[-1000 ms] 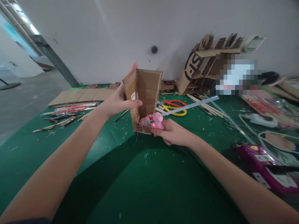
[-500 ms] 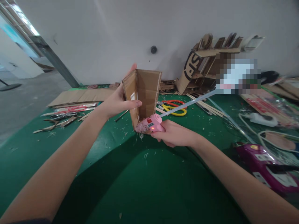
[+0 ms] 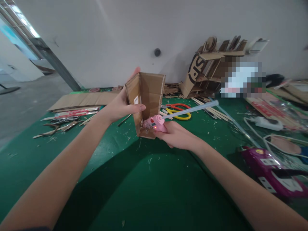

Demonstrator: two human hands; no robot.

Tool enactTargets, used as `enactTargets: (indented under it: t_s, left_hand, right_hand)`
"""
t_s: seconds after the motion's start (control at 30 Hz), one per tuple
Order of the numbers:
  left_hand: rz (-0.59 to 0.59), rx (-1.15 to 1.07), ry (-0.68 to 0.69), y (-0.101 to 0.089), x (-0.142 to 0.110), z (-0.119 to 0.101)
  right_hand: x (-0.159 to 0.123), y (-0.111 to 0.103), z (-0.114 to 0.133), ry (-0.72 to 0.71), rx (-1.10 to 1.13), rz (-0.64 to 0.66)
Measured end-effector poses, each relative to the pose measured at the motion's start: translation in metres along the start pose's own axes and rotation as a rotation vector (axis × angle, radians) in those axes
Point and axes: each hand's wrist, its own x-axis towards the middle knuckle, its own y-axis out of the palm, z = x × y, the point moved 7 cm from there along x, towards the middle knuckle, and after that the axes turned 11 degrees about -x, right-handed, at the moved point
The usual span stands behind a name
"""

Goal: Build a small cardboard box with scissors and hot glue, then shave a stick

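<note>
At your twelve o'clock, your left hand [image 3: 120,107] pinches the three-panelled cardboard piece [image 3: 151,93] by its nine-o'clock panel [image 3: 132,91]; it should handle light, stiff yet crushable, so squeeze gently. Your right hand [image 3: 175,135], at its five o'clock, grips the pink hot-glue gun [image 3: 158,123], likely hot-tipped.

Kinda dim and grey overall, with daylight blown out along the window strip [image 3: 25,21] at upper left, a tiny light glowing on the gun [image 3: 158,121], a big dark shadow across the lower-middle table [image 3: 154,179], wide-angle stretch at the edges, and a pixelated patch [image 3: 242,78] upper right.
</note>
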Motion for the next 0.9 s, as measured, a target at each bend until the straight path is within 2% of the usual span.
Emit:
enactTargets:
  t_s: [0.1, 0.27, 0.37, 0.5, 0.6, 0.77, 0.9]
  left_hand:
    - [0.034, 0.002, 0.004, 0.002, 0.0, 0.001]
    - [0.019, -0.01, 0.006, 0.0, -0.001, 0.002]
    - [0.006, -0.026, 0.009, 0.0, -0.001, 0.001]
    - [-0.006, -0.05, 0.008, -0.001, -0.002, -0.002]
    - [-0.014, -0.026, -0.007, -0.001, -0.002, -0.001]
    - [-0.006, -0.046, 0.01, 0.001, -0.001, -0.002]
    - [-0.004, -0.061, 0.015, 0.001, -0.001, -0.001]
  right_hand:
    - [0.0, 0.004, 0.005, -0.026, -0.023, 0.02]
    - [-0.009, 0.005, 0.018, -0.162, -0.159, 0.126]
    - [-0.012, -0.002, 0.013, -0.12, -0.146, 0.143]
    - [-0.012, -0.019, -0.003, 0.016, -0.101, 0.065]
    - [-0.008, -0.024, -0.008, 0.031, -0.069, -0.029]
    - [0.006, -0.015, 0.002, -0.081, -0.087, -0.126]
    - [0.02, -0.001, -0.004, 0.007, -0.08, -0.091]
